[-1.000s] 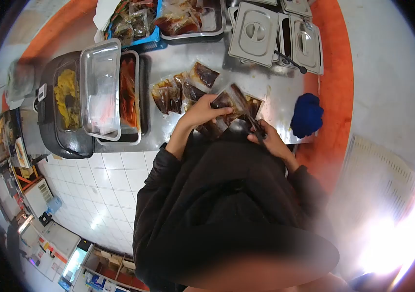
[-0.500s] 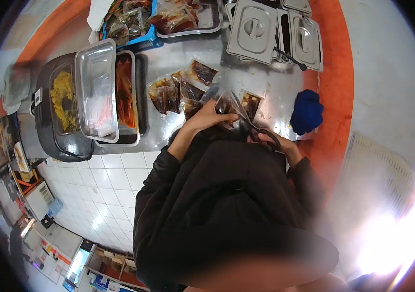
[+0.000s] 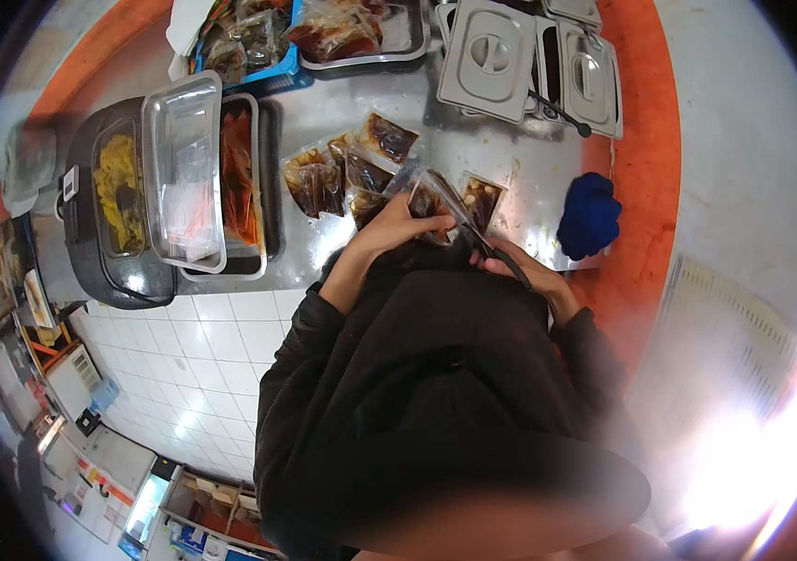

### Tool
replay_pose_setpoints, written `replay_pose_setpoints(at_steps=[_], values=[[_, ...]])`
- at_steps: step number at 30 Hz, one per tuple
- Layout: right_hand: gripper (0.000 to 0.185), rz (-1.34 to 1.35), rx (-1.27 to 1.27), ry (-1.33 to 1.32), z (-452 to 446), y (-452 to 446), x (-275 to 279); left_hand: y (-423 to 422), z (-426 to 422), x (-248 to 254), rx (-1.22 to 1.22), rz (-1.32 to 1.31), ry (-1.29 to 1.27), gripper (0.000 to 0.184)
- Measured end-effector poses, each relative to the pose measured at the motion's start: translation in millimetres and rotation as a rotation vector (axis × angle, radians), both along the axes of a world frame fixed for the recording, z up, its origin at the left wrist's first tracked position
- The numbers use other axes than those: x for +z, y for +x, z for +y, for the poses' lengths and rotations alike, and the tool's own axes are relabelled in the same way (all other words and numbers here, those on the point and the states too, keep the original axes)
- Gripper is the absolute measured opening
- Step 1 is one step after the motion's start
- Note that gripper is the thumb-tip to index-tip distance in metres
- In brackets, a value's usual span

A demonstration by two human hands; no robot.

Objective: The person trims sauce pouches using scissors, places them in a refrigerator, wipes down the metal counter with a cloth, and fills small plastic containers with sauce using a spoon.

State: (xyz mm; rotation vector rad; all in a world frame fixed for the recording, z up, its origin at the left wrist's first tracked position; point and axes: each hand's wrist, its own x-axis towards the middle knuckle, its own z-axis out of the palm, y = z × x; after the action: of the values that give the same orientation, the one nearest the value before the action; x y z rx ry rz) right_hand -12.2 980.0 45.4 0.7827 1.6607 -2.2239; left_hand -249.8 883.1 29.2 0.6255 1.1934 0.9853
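Observation:
My left hand (image 3: 396, 224) grips a clear plastic packet of dark sauce (image 3: 428, 208) near the table's front edge. Black-handled scissors (image 3: 475, 234) are in my right hand (image 3: 527, 269), their blades lying along the right side of the held packet. Whether the blades touch the plastic is too small to tell. Just right of the blades, another dark packet (image 3: 481, 198) lies flat on the metal table. Several similar packets (image 3: 316, 179) sit in a loose group behind and left of my left hand.
At the left stand a clear tray (image 3: 183, 178), a tray of red packets (image 3: 239, 178) and a black container with yellow food (image 3: 120, 192). A blue basket (image 3: 277, 77) and metal tray (image 3: 412, 58) stand behind. Steel lids (image 3: 484, 61) and a blue cloth (image 3: 590, 215) are at the right.
The packet in my left hand has come lower and nearer to me, uncovering the packet at its right. The scissor blades, spread apart half a second ago, are now closer together.

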Motion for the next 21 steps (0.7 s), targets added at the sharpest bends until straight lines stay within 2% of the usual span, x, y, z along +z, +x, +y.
replay_pose_setpoints(at_steps=[7,10,12,16,18,19,21], values=[[0.055,-0.054,0.011,-0.050,-1.5,5.3,-7.6,-6.5,0.2,-5.6,-0.051,-0.010,0.028,0.026],[0.054,-0.076,-0.012,0.019,-3.9,8.4,-19.1,-8.3,1.4,-1.9,-0.062,-0.006,0.029,0.025],[0.054,0.011,-0.061,0.024,-5.5,5.4,-18.6,-7.5,2.1,0.6,-0.080,0.023,0.035,0.025],[0.051,-0.024,-0.104,0.095,-6.6,-4.6,-1.4,-9.1,6.3,2.7,-0.064,0.013,0.029,0.027],[0.050,-0.312,0.020,0.605,-9.3,-11.6,15.4,-12.8,7.5,14.7,0.037,0.096,0.044,0.023],[0.050,-0.312,0.018,0.607,-10.2,-8.4,9.2,-14.2,8.1,14.0,0.035,0.097,0.047,0.023],[0.050,-0.055,-0.223,0.327,-11.9,0.7,-4.1,-14.7,7.2,11.6,0.080,-0.011,-0.044,0.019]])
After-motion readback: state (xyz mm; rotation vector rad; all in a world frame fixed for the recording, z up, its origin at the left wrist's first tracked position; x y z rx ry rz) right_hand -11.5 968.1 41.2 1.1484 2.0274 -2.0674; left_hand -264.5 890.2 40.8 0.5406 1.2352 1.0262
